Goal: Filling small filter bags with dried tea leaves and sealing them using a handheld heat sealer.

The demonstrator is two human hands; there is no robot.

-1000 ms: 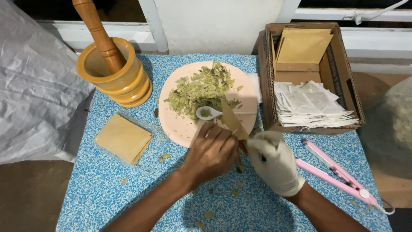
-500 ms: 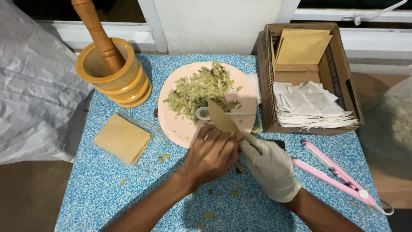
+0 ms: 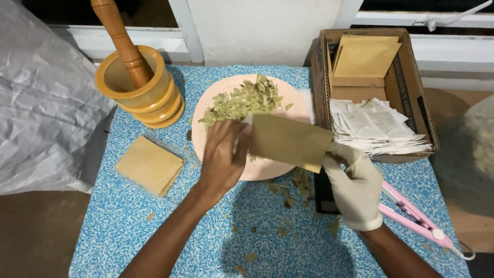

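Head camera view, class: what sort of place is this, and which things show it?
Probably a small home packing table for dried herbs: crushed leaves on a pink plate, a wooden mortar, and a box of sachets.

Bench (image 3: 128, 226), blue speckled cover. Directly on it: wooden mortar (image 3: 141, 92) with pestle, pink plate (image 3: 267, 167) of dried leaves, stack of tan pouches (image 3: 149, 166), cardboard box (image 3: 378, 87), pink sealer (image 3: 414, 219), scattered leaf crumbs (image 3: 288, 193).

We see a brown paper pouch (image 3: 289, 140) held over the plate, tan pouches (image 3: 149, 165) stacked left, and a cardboard box (image 3: 411, 92) holding white sachets (image 3: 375, 126).
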